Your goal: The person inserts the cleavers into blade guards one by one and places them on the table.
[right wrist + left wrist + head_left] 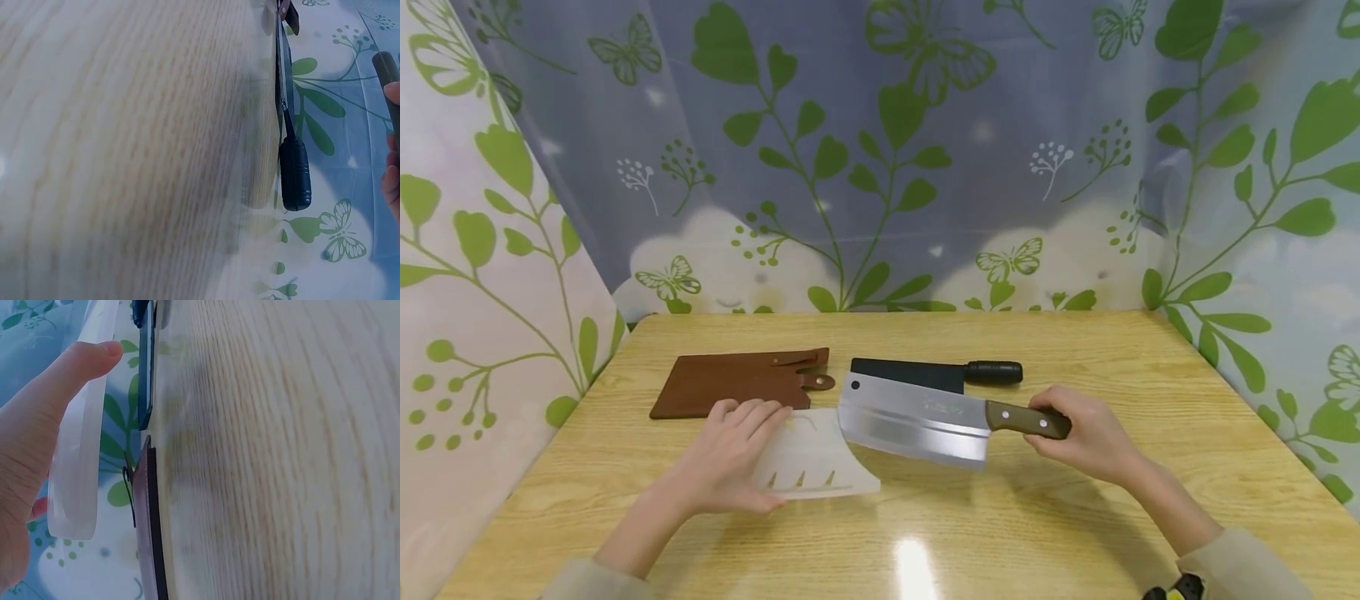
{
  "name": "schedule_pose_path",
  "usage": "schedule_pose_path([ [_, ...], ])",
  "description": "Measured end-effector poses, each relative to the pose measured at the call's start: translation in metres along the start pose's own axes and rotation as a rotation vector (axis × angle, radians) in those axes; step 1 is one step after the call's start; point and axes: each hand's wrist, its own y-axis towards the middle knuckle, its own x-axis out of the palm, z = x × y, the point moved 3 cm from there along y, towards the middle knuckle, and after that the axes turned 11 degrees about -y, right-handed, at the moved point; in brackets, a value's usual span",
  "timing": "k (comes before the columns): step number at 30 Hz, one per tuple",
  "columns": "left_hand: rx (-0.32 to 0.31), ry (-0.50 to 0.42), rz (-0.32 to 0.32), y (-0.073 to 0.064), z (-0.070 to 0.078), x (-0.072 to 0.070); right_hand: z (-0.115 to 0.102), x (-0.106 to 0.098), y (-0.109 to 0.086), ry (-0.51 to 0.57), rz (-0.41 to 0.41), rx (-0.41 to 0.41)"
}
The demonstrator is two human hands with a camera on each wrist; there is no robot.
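Note:
A white translucent plastic blade cover point(811, 458) is held in my left hand point(726, 458), thumb at its lower edge and fingers over the top. The left wrist view shows the cover point(75, 487) raised off the table, with the thumb across it. My right hand point(1086, 433) grips the brown handle of a cleaver point(910, 421) with a wide silver blade. The blade's far end is at the cover's curved right side; I cannot tell whether they touch. In the right wrist view the cleaver's handle point(386, 69) shows at the edge, partly hidden by fingers.
Behind the cover a brown leather sheath point(730, 385) with a snap strap lies on the wooden table point(1037, 525). A black cleaver point(906, 371) lies to its right, partly hidden by the silver blade. Patterned curtains point(820, 208) stand behind and at both sides.

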Motion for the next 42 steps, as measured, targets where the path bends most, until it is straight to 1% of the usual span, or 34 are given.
schedule_pose_path([
  [9,0.005,-0.002,0.011,0.001,-0.001,0.001,0.002,-0.001,-0.003,0.045,0.020,-0.015],
  [16,-0.011,-0.013,0.002,0.001,-0.002,-0.001,0.003,0.001,-0.009,0.085,0.053,-0.096],
  [22,-0.017,-0.018,-0.018,0.001,-0.003,-0.001,0.003,0.002,-0.013,0.116,0.062,-0.128],
  [25,-0.013,-0.025,-0.018,0.001,-0.003,0.000,0.003,0.002,-0.014,0.130,0.059,-0.142],
  [30,-0.010,-0.031,-0.016,0.000,-0.004,0.000,0.002,0.001,-0.016,0.137,0.049,-0.150],
  [34,-0.013,-0.036,-0.023,-0.001,-0.005,-0.001,0.001,0.000,-0.017,0.165,0.030,-0.142],
  [38,-0.017,-0.048,-0.036,-0.001,-0.004,-0.002,0.001,-0.001,-0.018,0.177,0.016,-0.131],
  [42,-0.023,-0.061,-0.053,-0.001,-0.004,-0.002,0.000,-0.002,-0.017,0.165,0.012,-0.121],
])
